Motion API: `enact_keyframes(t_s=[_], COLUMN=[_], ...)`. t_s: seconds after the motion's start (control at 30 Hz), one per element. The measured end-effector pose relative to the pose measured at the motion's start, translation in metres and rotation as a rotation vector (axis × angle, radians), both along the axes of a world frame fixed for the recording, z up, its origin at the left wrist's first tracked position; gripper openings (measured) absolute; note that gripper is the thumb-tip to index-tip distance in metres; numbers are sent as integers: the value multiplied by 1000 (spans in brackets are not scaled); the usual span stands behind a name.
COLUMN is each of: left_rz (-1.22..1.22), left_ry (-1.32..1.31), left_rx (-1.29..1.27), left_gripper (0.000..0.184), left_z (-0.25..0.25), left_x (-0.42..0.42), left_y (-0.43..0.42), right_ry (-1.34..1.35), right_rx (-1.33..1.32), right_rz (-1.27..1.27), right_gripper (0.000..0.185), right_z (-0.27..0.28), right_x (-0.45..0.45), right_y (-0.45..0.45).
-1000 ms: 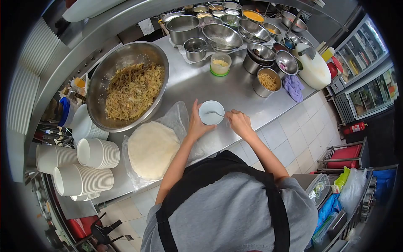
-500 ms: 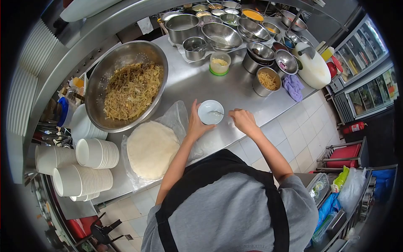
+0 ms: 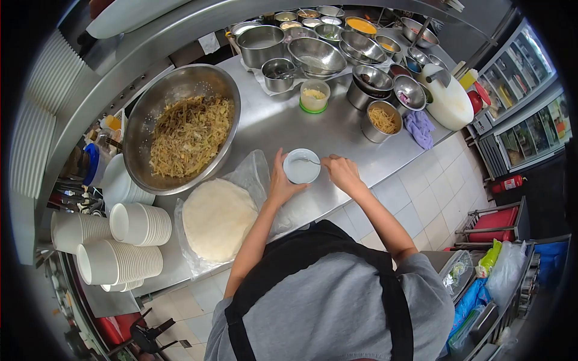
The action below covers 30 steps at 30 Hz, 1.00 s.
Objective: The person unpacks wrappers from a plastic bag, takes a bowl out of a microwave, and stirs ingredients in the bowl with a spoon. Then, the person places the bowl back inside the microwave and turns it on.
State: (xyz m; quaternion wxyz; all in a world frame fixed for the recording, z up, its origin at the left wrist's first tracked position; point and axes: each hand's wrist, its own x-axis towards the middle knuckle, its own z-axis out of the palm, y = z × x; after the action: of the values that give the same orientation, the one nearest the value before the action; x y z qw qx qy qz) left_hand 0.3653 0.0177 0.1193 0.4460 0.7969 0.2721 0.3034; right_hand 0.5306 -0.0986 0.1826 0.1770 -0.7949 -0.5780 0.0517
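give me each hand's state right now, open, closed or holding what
Left hand: holding the small white bowl by its side.
Right hand: closed on the spoon, which reaches into the bowl.

A steel table spans the middle over a pale tiled floor; a glass-doored fridge stands at upper right, a red fire extinguisher below it.

Small round bowl: white, mouth up, held in the curve of your left grip; pale inside, contents hard to tell. Spoon: slim, metal, handle pinched in your right grip, head inside the bowl, left of that grip.
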Motion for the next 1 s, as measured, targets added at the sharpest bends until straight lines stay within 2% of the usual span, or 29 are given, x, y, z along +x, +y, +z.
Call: enact_keyframes(t_s=[0.13,0.43,0.63,0.73,0.83,1.0], left_rz=[4,10,-1,2,1,-1], left_ry=[7,9,-4,-5,-6,-8], left_rx=[-8,24,12,17,13,4], left_gripper=[127,127,127,127,127,127], left_z=[2,1,-1,-1,-2,-2], left_x=[-1,-1,-1,-1,0,0], left_y=[-1,0,0,1,1,0], right_ry=[-66,128,530,738,748,557], right_rx=[52,-128,-207,-156,-156,-124], right_rz=[-34,-22,26,10,3,-34], right_gripper=[17,19,21,20,20,23], right_z=[-5,0,-17,-15,-1,16], right_x=[12,9,20,23,20,13], right_y=[1,-9,-7,-12,-17,-22])
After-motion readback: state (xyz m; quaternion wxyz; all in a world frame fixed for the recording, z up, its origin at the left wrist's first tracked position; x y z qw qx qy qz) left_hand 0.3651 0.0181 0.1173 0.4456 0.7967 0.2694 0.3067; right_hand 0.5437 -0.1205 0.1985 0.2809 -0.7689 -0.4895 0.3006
